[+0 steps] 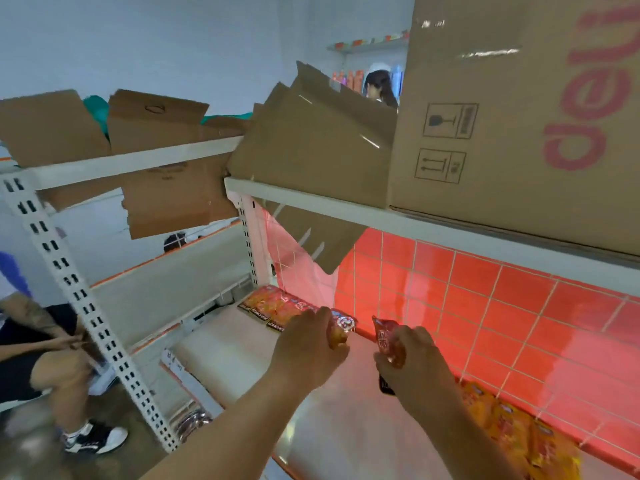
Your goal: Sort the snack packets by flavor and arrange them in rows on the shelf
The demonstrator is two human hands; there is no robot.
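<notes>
Both my hands reach into the white shelf (242, 348) backed by red tiles. My left hand (308, 344) holds an orange snack packet (341, 329) at the right end of a row of orange packets (273, 306) that lies along the shelf's back left. Beside it, my right hand (412, 365) grips a darker red packet (389, 337), held upright a little above the shelf. A second row of yellow-orange packets (512, 424) lies along the tiled back wall at the right, partly behind my right forearm.
Above runs the upper shelf beam (346, 206) with a large cardboard box (519, 109) and torn cardboard flaps (311, 147) hanging down. A perforated upright (79, 296) stands at left. A person (41, 348) sits at the far left; another stands far behind.
</notes>
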